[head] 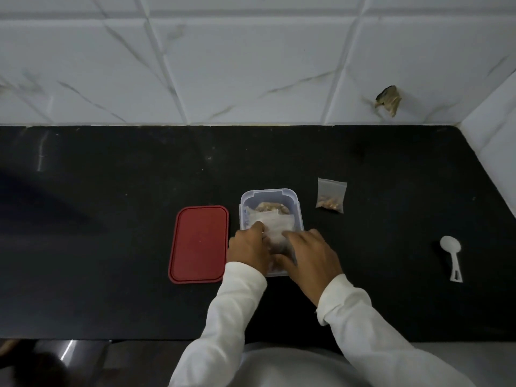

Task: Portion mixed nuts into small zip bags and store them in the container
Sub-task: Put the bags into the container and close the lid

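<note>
A clear rectangular plastic container (268, 192) stands on the black counter with small zip bags of nuts (272, 219) inside. My left hand (249, 248) and my right hand (310, 256) both reach into its near half, fingers curled on a zip bag there. The hands hide most of that bag and the container's near end. One more small zip bag with nuts (331, 195) lies flat on the counter to the right of the container.
The red lid (198, 244) lies flat just left of the container. A white plastic scoop (451, 255) rests on the counter (111, 205) at the right. White tiled walls close the back and the right corner.
</note>
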A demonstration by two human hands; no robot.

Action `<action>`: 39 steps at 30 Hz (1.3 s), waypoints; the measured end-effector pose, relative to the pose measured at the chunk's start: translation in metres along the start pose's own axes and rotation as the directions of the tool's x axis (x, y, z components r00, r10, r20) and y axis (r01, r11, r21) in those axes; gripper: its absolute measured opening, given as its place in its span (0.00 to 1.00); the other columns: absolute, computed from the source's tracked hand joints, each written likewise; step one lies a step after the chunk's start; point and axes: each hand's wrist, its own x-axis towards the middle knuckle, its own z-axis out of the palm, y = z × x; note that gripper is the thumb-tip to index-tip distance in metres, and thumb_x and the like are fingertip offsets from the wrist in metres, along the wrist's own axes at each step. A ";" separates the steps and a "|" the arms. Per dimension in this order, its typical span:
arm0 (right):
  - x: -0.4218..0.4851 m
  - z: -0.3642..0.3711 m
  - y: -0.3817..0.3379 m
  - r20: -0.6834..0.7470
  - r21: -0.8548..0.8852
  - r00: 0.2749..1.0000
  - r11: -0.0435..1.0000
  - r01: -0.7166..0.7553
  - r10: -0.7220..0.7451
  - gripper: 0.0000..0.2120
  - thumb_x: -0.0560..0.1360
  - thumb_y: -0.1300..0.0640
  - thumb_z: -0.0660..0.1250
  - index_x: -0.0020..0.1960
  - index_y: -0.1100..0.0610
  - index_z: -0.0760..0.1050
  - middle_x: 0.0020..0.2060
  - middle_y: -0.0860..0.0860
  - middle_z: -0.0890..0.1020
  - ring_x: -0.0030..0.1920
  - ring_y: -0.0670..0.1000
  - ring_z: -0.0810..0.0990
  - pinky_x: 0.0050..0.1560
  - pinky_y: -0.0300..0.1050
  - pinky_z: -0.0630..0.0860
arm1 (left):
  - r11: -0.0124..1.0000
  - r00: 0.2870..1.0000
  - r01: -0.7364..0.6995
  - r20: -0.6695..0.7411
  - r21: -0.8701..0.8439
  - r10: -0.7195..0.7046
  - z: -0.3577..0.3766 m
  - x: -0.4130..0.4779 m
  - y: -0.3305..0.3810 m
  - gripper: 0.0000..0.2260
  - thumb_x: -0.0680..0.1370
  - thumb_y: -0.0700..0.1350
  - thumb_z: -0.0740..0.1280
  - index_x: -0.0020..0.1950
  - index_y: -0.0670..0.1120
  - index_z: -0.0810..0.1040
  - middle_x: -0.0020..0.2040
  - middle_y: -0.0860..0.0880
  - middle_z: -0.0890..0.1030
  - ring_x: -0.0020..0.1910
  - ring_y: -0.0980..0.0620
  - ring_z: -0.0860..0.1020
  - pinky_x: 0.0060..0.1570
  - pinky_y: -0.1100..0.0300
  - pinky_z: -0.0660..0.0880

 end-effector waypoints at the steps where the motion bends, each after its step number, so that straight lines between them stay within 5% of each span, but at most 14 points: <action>1: 0.000 0.003 0.000 -0.027 -0.041 1.000 0.999 0.015 -0.016 0.22 0.73 0.43 0.69 0.62 0.55 0.77 0.53 0.52 0.79 0.55 0.54 0.74 0.41 0.44 0.76 | 0.999 1.000 0.002 0.026 0.047 -0.003 0.000 0.000 0.002 0.13 0.78 0.42 0.62 0.62 0.46 0.75 0.53 0.40 0.81 0.52 0.37 0.78 0.50 0.51 0.76; 5: 0.002 0.007 -0.005 -0.038 -0.097 0.999 0.995 -0.024 0.021 0.16 0.73 0.41 0.69 0.52 0.52 0.81 0.60 0.51 0.68 0.60 0.53 0.66 0.48 0.43 0.75 | 0.992 0.998 -0.018 0.065 0.127 0.010 0.004 0.002 0.006 0.22 0.79 0.43 0.64 0.73 0.45 0.65 0.65 0.40 0.75 0.60 0.37 0.76 0.54 0.48 0.75; 7: 0.006 0.006 -0.004 -0.014 -0.120 1.000 0.993 0.007 -0.009 0.16 0.73 0.41 0.68 0.51 0.52 0.81 0.63 0.52 0.68 0.62 0.54 0.66 0.54 0.46 0.73 | 0.990 0.990 -0.113 -0.074 0.082 0.119 0.006 -0.002 0.002 0.33 0.74 0.38 0.71 0.77 0.41 0.62 0.73 0.40 0.68 0.66 0.38 0.74 0.53 0.49 0.77; 11: 0.007 0.007 -0.004 0.085 -0.079 0.990 0.990 0.117 -0.110 0.21 0.62 0.56 0.78 0.53 0.60 0.80 0.57 0.58 0.78 0.56 0.58 0.78 0.52 0.51 0.79 | 0.916 0.918 -0.376 -0.077 0.142 0.388 0.014 -0.015 -0.011 0.35 0.57 0.37 0.83 0.63 0.38 0.79 0.64 0.38 0.78 0.57 0.41 0.82 0.35 0.57 0.81; 14: 0.004 0.016 -0.005 0.169 -0.101 0.974 0.980 0.171 -0.153 0.27 0.57 0.67 0.78 0.56 0.68 0.79 0.53 0.63 0.81 0.56 0.63 0.80 0.55 0.54 0.80 | 0.867 0.884 -0.466 0.055 0.175 0.464 0.023 -0.020 -0.015 0.33 0.62 0.40 0.80 0.66 0.39 0.77 0.71 0.38 0.72 0.67 0.40 0.75 0.58 0.50 0.78; 16: 0.007 0.020 -0.008 0.252 -0.145 0.957 0.972 0.184 -0.144 0.33 0.70 0.65 0.71 0.71 0.71 0.64 0.70 0.66 0.68 0.72 0.63 0.66 0.71 0.52 0.66 | 0.857 0.884 -0.461 0.208 0.230 0.419 0.021 -0.021 -0.012 0.32 0.76 0.44 0.68 0.77 0.39 0.61 0.79 0.40 0.53 0.78 0.42 0.57 0.75 0.51 0.54; 18: 0.012 0.017 -0.010 0.400 -0.164 0.913 0.975 0.151 -0.074 0.32 0.79 0.61 0.61 0.77 0.66 0.50 0.77 0.62 0.54 0.78 0.58 0.51 0.76 0.50 0.55 | 0.843 0.889 -0.422 0.334 0.333 0.313 0.019 -0.014 -0.010 0.29 0.82 0.48 0.55 0.80 0.40 0.48 0.80 0.41 0.44 0.80 0.45 0.45 0.76 0.54 0.41; 24: 0.029 0.009 -0.013 0.535 -0.217 0.845 0.965 0.146 -0.007 0.30 0.81 0.59 0.58 0.78 0.65 0.48 0.77 0.62 0.50 0.78 0.59 0.49 0.76 0.49 0.54 | 0.778 0.860 -0.426 0.475 0.461 0.189 0.018 -0.001 -0.001 0.29 0.83 0.52 0.52 0.80 0.41 0.46 0.80 0.40 0.47 0.79 0.45 0.48 0.78 0.53 0.44; 29: 0.038 0.010 -0.013 0.594 -0.228 0.804 0.955 0.191 -0.019 0.26 0.83 0.58 0.54 0.77 0.64 0.52 0.77 0.61 0.56 0.76 0.59 0.57 0.74 0.50 0.57 | 0.749 0.783 -0.484 0.606 0.453 0.139 0.007 0.011 0.007 0.31 0.83 0.53 0.53 0.80 0.41 0.44 0.80 0.41 0.47 0.79 0.46 0.48 0.77 0.54 0.45; 32: 0.037 0.006 -0.014 0.596 -0.209 0.801 0.951 0.226 -0.060 0.25 0.83 0.57 0.54 0.77 0.63 0.54 0.76 0.61 0.58 0.75 0.59 0.59 0.73 0.50 0.60 | 0.767 0.775 -0.473 0.619 0.434 0.127 -0.001 0.013 0.012 0.32 0.82 0.51 0.58 0.80 0.41 0.47 0.80 0.41 0.49 0.79 0.45 0.50 0.77 0.54 0.47; 35: 0.026 -0.005 -0.007 0.532 -0.150 0.839 0.961 0.230 -0.118 0.19 0.80 0.61 0.60 0.70 0.62 0.69 0.68 0.60 0.68 0.70 0.59 0.66 0.67 0.51 0.69 | 0.794 0.820 -0.416 0.560 0.442 0.118 -0.004 0.006 0.016 0.30 0.81 0.47 0.61 0.78 0.40 0.54 0.79 0.40 0.54 0.78 0.44 0.55 0.76 0.52 0.53; 39: 0.004 -0.014 0.015 0.214 -0.019 0.922 0.942 0.336 -0.324 0.15 0.74 0.62 0.66 0.60 0.62 0.78 0.57 0.57 0.77 0.59 0.56 0.74 0.54 0.51 0.78 | 0.837 0.892 -0.323 0.438 0.442 0.112 -0.012 -0.013 0.032 0.28 0.80 0.45 0.61 0.78 0.41 0.56 0.79 0.41 0.55 0.76 0.41 0.61 0.71 0.47 0.66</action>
